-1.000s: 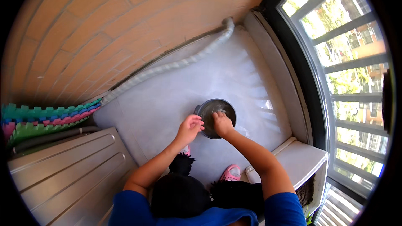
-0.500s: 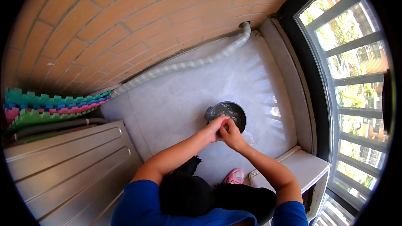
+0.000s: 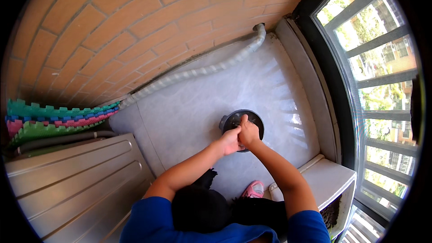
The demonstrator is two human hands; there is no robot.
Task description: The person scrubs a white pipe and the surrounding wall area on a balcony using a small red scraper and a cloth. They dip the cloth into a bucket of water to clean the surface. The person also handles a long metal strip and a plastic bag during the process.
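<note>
A dark round bucket point(image 3: 228, 120) stands on the floor, and its inside looks wet. Both my arms reach forward to it, and my hands meet over its near side. My left hand point(image 3: 231, 141) is closed, its fingers tucked against the other hand. Just to its right, my right hand point(image 3: 250, 133) is closed too, with the thumb pointing up and away from me. The hands press together, hiding whatever lies between them.
A pale ribbed hose point(image 3: 193, 72) runs along the brick wall point(image 3: 148, 22). Coloured foam mats point(image 3: 63, 116) stack at left, behind a metallic ribbed panel point(image 3: 76, 175). At right are a barred window point(image 3: 382, 81) and a white planter point(image 3: 330, 175). A pink shoe point(image 3: 254, 189) shows near me.
My right hand has turned and moved forward over the bucket, its thumb now pointing away. My left hand has drawn slightly back and left. The bucket stays in place.
</note>
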